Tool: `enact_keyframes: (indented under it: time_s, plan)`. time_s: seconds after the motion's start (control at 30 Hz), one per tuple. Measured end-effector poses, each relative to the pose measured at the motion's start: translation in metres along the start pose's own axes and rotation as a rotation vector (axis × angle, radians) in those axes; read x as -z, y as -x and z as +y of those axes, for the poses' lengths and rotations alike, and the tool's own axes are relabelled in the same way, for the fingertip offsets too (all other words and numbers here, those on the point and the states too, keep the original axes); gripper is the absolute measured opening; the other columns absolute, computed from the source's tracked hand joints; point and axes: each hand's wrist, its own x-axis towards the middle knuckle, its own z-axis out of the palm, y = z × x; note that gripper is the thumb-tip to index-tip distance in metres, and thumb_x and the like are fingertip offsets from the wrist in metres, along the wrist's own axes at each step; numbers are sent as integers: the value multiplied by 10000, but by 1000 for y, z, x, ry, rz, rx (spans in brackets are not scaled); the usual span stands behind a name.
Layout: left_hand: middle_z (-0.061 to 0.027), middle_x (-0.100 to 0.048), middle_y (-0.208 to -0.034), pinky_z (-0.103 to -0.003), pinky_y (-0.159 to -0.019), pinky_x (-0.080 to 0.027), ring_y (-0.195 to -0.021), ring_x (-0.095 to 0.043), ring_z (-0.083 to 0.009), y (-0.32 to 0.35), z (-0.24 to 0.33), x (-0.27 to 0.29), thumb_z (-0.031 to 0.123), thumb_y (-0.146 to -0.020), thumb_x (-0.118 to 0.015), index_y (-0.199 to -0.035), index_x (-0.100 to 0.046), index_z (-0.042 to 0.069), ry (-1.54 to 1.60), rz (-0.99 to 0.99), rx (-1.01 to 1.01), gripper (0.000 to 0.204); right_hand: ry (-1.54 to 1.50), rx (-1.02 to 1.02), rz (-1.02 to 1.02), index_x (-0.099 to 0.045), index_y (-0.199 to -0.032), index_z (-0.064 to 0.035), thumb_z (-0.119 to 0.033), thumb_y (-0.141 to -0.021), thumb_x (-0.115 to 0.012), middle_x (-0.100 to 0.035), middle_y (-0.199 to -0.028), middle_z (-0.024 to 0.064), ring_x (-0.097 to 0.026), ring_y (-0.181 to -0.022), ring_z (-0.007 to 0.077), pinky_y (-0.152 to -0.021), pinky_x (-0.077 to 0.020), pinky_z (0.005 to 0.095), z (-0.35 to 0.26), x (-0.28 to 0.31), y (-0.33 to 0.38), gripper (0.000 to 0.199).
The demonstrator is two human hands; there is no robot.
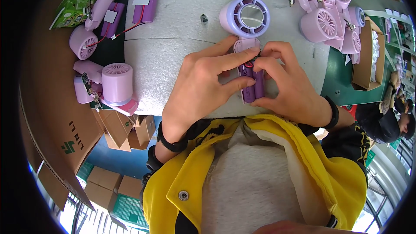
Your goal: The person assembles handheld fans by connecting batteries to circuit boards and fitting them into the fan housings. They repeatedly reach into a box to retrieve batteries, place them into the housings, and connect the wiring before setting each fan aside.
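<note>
A lilac handheld fan [245, 16] lies on the white foam sheet, its round head away from me and its handle open toward me. A purple battery pack [258, 84] of two cells sits along the open handle, with a short red wire near its far end. My left hand [208, 76] is closed on the fan, its index finger over the handle's upper part and its thumb on the battery. From the other side, my right hand [292, 84] grips the battery, fingers bent near the wires and thumb at the near end. The fingertips partly hide the wires.
The foam sheet [173, 60] covers the green table. At left are a loose battery pack [146, 4], wired fan parts [83, 41] and a green packet [73, 8]. More fan parts [318, 25] and a cardboard box [368, 56] stand right. Another person [385, 121] is farther right.
</note>
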Motion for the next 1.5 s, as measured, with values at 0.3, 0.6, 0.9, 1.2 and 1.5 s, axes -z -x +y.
enact_keyframes:
  time_s: [0.3, 0.6, 0.9, 1.2, 1.5]
  plan:
    - [-150, -676, -1114, -360, -768, -568, -901, -697, -331, 3, -3, -6, 23, -658, -824, -1147, -693, 55, 37, 30, 9, 507, -96, 38, 61, -632, -1013, -55, -109, -697, -852, -577, -1018, 102, -614, -843, 239, -666, -500, 320, 8, 12, -17, 390]
    - [-160, -669, -1196, -339, -765, -574, -917, -713, -302, 4, 0, -8, 0, -629, -834, -1159, -698, 59, 48, 8, 47, 550, -44, 46, 90, -675, -864, -31, -47, -755, -784, -617, -810, 64, -624, -704, 243, -594, -486, 318, 5, 2, -19, 155]
    - [-160, -656, -1193, -323, -733, -570, -888, -697, -296, 5, -14, -9, 37, -655, -843, -1188, -690, 74, 92, -11, -48, 556, 212, 337, -66, -661, -1044, 14, -90, -696, -811, -608, -1121, 135, -619, -936, 337, -773, -533, 391, 12, 14, -5, 393]
    - [-149, -578, -1294, -306, -717, -584, -881, -682, -224, 11, -17, -23, 10, -708, -822, -1244, -651, 86, 116, 240, -25, 568, 346, 214, 59, -569, -1270, 27, -117, -733, -801, -565, -1300, 184, -573, -1153, 382, -957, -488, 445, 12, 3, 3, 602]
    - [-214, -211, -1467, -311, -781, -552, -977, -533, -269, 14, -23, -27, -19, -748, -760, -1453, -363, 71, 221, 687, 94, 814, 631, -92, 381, -558, -1294, -4, -181, -807, -747, -619, -1218, 222, -605, -1096, 384, -918, -488, 423, 27, 64, -77, 552]
